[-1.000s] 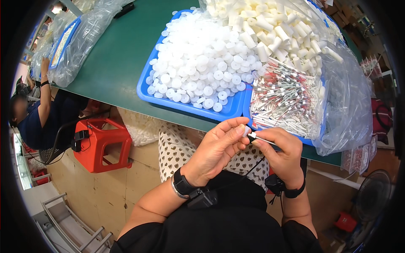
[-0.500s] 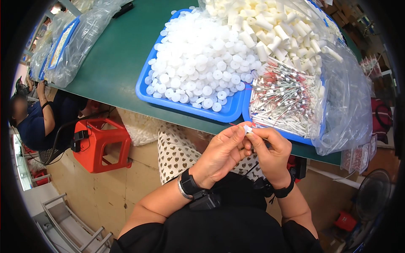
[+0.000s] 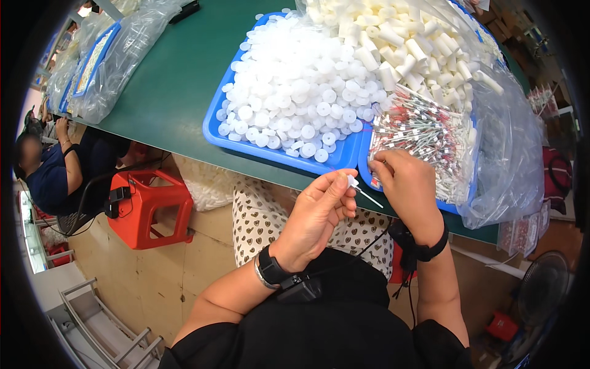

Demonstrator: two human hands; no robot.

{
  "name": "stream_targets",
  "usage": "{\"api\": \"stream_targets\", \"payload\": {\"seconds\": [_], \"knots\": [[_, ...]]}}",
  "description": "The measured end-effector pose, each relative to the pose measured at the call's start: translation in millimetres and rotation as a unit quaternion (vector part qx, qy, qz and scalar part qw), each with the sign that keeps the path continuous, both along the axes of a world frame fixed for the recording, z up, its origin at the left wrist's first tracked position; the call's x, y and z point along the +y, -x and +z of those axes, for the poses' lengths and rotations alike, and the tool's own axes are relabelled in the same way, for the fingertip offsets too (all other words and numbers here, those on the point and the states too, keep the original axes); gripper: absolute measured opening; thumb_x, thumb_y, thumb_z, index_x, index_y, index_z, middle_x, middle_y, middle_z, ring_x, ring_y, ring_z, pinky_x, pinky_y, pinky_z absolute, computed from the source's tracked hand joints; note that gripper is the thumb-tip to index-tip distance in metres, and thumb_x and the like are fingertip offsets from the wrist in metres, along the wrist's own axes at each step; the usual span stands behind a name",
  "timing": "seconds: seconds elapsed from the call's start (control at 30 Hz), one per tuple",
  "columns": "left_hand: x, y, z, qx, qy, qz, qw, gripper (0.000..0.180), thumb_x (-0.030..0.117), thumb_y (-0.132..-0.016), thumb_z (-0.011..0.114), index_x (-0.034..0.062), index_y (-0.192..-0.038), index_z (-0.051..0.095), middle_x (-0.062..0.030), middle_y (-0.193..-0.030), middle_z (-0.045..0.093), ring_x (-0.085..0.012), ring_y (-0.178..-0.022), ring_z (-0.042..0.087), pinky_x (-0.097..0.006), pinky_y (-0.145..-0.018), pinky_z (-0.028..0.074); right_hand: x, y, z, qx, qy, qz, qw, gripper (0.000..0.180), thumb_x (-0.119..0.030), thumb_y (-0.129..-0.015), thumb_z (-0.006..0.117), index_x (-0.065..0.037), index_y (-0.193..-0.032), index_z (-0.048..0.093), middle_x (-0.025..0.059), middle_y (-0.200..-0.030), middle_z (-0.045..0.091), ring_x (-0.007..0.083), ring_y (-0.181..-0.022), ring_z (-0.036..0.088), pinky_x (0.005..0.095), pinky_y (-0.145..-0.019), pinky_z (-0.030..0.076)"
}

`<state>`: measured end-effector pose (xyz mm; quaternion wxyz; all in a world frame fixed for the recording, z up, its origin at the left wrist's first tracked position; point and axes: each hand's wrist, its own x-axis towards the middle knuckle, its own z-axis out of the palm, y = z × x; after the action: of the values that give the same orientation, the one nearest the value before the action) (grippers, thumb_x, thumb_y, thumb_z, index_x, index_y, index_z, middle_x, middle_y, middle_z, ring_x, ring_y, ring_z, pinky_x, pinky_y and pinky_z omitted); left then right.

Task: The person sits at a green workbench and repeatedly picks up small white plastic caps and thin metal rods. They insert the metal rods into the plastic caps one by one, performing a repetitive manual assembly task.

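Black top — black wrist straps, silver bangle — white heart-print bottoms.

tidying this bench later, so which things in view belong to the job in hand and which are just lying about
Likely the job's:
white piece with thin white stick, in the left hand
thin red-and-white wired sticks, near the right hand
translucent white plastic discs
cream foam-like cylinders

Apparently just lying about:
red plastic stool
dark round fan
crumpled clear plastic bag
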<state>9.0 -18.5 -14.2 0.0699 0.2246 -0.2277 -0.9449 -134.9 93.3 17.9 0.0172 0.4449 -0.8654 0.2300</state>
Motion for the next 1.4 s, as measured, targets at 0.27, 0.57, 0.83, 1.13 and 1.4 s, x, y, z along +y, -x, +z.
{"api": "stream_targets", "payload": {"seconds": [0.27, 0.57, 0.83, 1.13, 1.4], "knots": [[-2, 1, 2, -0.007, 0.014, 0.001, 1.0, 0.035, 0.028, -0.099, 0.057, 0.0022, -0.124, 0.056, -0.0068, -0.1, 0.064, -0.0145, -0.09, 0.064, -0.029, -0.082, 0.054, -12, 6, -2, -0.048, -0.093, -0.031, 0.994, 0.009, -0.013, -0.08, 0.065, -0.004, -0.078, 0.067, 0.0133, -0.065, 0.064, 0.0323, -0.063, 0.064, 0.0419, -0.059, 0.049], [-12, 2, 14, 0.025, 0.038, 0.041, 0.998, 0.042, 0.025, -0.102, 0.051, -0.0022, -0.133, 0.046, -0.0144, -0.112, 0.064, -0.0216, -0.104, 0.065, -0.033, -0.092, 0.054, 18, -3, 10, -0.108, 0.104, 0.027, 0.988, 0.012, 0.003, -0.077, 0.066, -0.003, -0.086, 0.061, 0.0066, -0.075, 0.064, 0.013, -0.044, 0.051, 0.0269, -0.045, 0.041], [-12, 10, 20, 0.016, 0.054, 0.06, 0.997, 0.041, 0.025, -0.102, 0.052, -0.0029, -0.131, 0.048, -0.0138, -0.112, 0.062, -0.0214, -0.104, 0.064, -0.033, -0.09, 0.053, 25, -15, 19, -0.092, 0.15, 0.069, 0.982, 0.013, 0.005, -0.077, 0.068, -0.002, -0.087, 0.062, 0.0049, -0.074, 0.063, 0.009, -0.043, 0.047, 0.0253, -0.042, 0.037], [-4, 10, 18, 0.029, 0.137, 0.014, 0.99, 0.041, 0.021, -0.102, 0.05, -0.0028, -0.135, 0.047, -0.0163, -0.123, 0.06, -0.0205, -0.11, 0.062, -0.034, -0.096, 0.05, 20, -10, 14, -0.114, 0.183, 0.123, 0.969, 0.006, 0.0, -0.087, 0.065, 0.0, -0.093, 0.063, 0.0077, -0.074, 0.063, 0.0131, -0.055, 0.059, 0.0262, -0.049, 0.045], [-2, 14, 19, 0.046, 0.172, -0.023, 0.984, 0.04, 0.02, -0.103, 0.049, -0.0025, -0.136, 0.047, -0.0152, -0.129, 0.059, -0.019, -0.112, 0.059, -0.032, -0.099, 0.047, 18, -13, 35, -0.528, 0.091, 0.018, 0.844, 0.024, -0.018, -0.101, 0.051, 0.002, -0.104, 0.063, 0.003, -0.07, 0.064, 0.0069, -0.056, 0.06, 0.0216, -0.05, 0.046]]}}
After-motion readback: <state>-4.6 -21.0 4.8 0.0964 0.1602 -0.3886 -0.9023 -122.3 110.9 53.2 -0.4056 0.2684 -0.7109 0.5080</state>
